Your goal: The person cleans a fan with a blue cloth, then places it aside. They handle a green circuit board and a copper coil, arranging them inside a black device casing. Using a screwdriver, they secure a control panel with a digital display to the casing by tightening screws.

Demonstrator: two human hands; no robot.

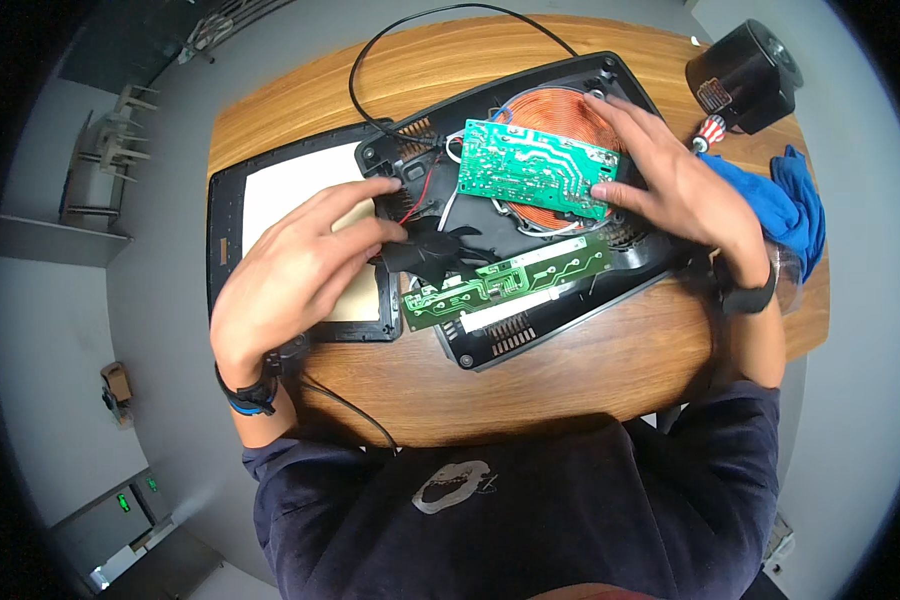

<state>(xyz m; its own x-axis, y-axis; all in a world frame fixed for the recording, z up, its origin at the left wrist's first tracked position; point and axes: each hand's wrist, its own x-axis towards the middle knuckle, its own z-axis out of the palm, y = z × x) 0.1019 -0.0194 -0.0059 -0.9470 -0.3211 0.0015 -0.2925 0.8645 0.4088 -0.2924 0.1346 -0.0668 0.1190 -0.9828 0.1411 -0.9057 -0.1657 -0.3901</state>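
Observation:
An opened black induction cooker housing (490, 350) lies tilted on the table, with a copper coil (560, 110) inside. A bright green circuit board (530, 170) rests over the coil, solder side up. My right hand (670, 180) spreads over its right end, thumb on the board's edge and fingers reaching past the coil toward the rim. My left hand (310, 265) is open at the housing's left side, its fingertips beside the black fan (435, 250) and the red wire. A long narrow green board (510, 283) lies across the near side of the housing.
The black-framed cover panel (305, 335) with a pale sheet lies left, under my left hand. A black cord (355, 65) loops behind the housing. At the right are a black cylindrical container (735, 75), a red-and-white screwdriver handle (708, 132) and a blue cloth (780, 205).

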